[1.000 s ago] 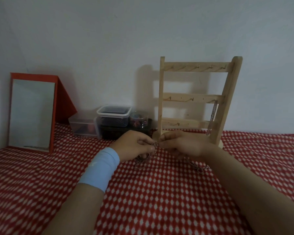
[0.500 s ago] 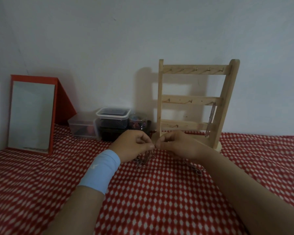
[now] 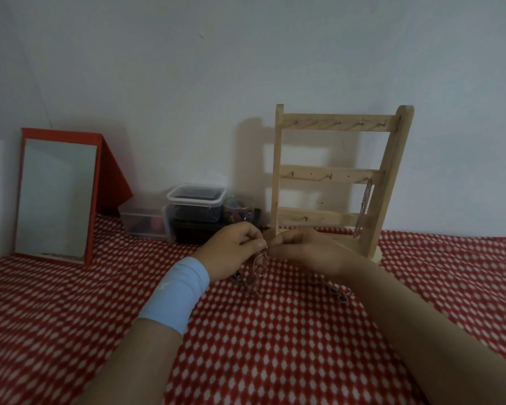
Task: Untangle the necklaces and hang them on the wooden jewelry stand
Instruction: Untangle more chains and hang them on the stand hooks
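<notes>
From the head view, both hands meet just in front of the foot of the wooden stand (image 3: 333, 176). The left hand (image 3: 231, 249), with a pale blue band (image 3: 177, 293) on its wrist, has its fingers curled and pinches a strand at the top of the tangled necklaces (image 3: 256, 268). The right hand (image 3: 304, 249) pinches the same clump from the other side, and its fingertips almost touch the left's. The pinch points seem kept close so that one knot can be teased open while the loose chain hangs slack.

The clump hangs under the fingertips and trails onto the red patterned cloth of the worktop (image 3: 275, 361), below the left palm. Another length of chain (image 3: 338, 295) lies on the cloth beside the right wrist; whether it joins the clump I cannot tell.

One chain (image 3: 364, 206) already hangs on the stand, from the right end of the middle rail, and the other hooks look bare. The stand is near the hands, likely for a short reach. A red-framed mirror (image 3: 56, 197) and plastic boxes (image 3: 196, 200) stand to the left against the wall.
</notes>
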### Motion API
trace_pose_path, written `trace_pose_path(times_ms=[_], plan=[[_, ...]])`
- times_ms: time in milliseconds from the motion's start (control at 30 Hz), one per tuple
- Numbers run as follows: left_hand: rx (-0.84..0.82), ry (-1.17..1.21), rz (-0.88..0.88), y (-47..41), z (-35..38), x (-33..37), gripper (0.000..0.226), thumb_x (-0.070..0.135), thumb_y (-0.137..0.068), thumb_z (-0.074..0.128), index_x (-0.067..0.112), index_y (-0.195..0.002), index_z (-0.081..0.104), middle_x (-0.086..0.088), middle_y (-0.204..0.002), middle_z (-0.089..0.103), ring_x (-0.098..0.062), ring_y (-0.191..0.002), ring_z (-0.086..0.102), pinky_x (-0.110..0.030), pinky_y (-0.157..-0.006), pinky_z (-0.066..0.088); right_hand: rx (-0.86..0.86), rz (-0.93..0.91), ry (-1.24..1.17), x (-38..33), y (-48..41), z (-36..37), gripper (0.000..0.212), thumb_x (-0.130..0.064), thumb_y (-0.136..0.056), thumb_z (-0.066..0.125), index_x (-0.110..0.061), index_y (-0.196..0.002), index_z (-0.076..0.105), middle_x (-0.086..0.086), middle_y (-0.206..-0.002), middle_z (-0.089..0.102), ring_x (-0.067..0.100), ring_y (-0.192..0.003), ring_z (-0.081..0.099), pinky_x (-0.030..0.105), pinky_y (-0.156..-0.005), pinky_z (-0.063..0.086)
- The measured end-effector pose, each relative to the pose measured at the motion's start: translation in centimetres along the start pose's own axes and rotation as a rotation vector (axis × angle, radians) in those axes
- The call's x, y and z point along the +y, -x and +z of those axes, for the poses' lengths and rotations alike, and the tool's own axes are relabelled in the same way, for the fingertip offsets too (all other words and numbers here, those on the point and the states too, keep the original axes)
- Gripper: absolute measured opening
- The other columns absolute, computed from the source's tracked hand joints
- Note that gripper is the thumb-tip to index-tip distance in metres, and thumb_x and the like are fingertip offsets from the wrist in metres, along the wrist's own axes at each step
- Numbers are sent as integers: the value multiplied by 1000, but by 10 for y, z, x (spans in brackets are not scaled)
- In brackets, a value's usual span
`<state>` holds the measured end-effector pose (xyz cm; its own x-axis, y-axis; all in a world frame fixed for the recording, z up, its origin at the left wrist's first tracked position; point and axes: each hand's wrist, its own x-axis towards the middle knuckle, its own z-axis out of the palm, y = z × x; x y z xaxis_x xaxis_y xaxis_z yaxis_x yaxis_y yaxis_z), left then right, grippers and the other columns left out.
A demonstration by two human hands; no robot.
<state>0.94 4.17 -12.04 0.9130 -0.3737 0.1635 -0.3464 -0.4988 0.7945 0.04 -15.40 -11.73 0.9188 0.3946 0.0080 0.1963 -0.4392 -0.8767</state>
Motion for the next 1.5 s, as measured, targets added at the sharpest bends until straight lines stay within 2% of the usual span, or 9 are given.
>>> trace_pose_path(times_ms=[67, 233, 367, 467, 633, 900, 1033, 1367, 1500], plan=[[-24, 6, -9, 2, -1, 3, 11, 25, -98, 54, 18, -95, 63, 3, -80, 71, -5, -73, 67, -21, -73, 53, -40, 9, -61, -1, 3, 0, 38, -42, -99, 61, -37, -63, 73, -14, -61, 65, 1, -57, 60, 19, -65, 44], [13, -101, 10, 0, -2, 0, 10, 27, -98, 53, 27, -90, 60, 2, -85, 70, -14, -82, 67, -37, -84, 55, -2, 9, 14, -3, 0, 1, 15, -32, -92, 73, -19, -95, 81, -2, -97, 80, 11, -94, 74, 33, -96, 54], [15, -140, 2, 3, 1, 2, 12, 27, -99, 52, 24, -89, 59, 1, -68, 70, -11, -68, 67, -33, -78, 54, -76, 104, 114, -10, 5, -3, 16, -34, -94, 70, -21, -97, 79, -17, -69, 74, -8, -60, 66, 13, -64, 47], [71, -173, 14, 3, 4, 1, 8, 27, -96, 57, 25, -88, 59, 7, -72, 65, -5, -66, 60, -23, -66, 47, -72, 172, 105, -11, 6, -1, 26, -32, -97, 67, -9, -101, 77, -13, -49, 61, -4, -40, 51, 10, -45, 39], [185, -282, 108, 5, -2, -4, 16, 17, -86, 69, 29, -90, 58, 12, -94, 57, 0, -78, 54, -12, -69, 41, -40, 180, 19, -8, 6, 4, 34, -41, -95, 68, -10, -83, 75, -4, -53, 52, 8, -45, 42, 19, -49, 36], [154, -298, -48, 4, 0, 10, 24, 52, -77, 73, 28, -72, 69, 12, -75, 67, -1, -74, 62, -20, -66, 46, 90, 195, -366, -2, -2, 8, 24, -35, -95, 69, -20, -79, 78, 7, -75, 58, 11, -55, 46, 23, -47, 32], [194, -218, -67, 4, 0, 10, 19, 43, -83, 72, 25, -78, 76, 13, -77, 70, 1, -76, 64, -21, -75, 51, 132, 225, -445, -1, -5, 11, 20, -35, -94, 70, -16, -87, 76, 4, -79, 62, 9, -51, 45, 21, -44, 29], [160, 93, -184, 4, -4, 8, 10, 23, -84, 74, 29, -78, 76, 12, -78, 73, -2, -79, 66, -22, -84, 52, 211, 154, -339, -2, -4, 16, 18, -25, -96, 69, -9, -97, 77, 4, -68, 65, 7, -42, 41, 21, -41, 31], [179, -66, -205, 1, -2, 7, 17, 23, -91, 64, 30, -76, 69, 12, -84, 67, -6, -88, 63, -26, -90, 49, 266, 114, -160, -1, -7, 21, 11, -15, -94, 70, -8, -87, 76, -11, -51, 61, 2, -37, 44, 15, -42, 35]])
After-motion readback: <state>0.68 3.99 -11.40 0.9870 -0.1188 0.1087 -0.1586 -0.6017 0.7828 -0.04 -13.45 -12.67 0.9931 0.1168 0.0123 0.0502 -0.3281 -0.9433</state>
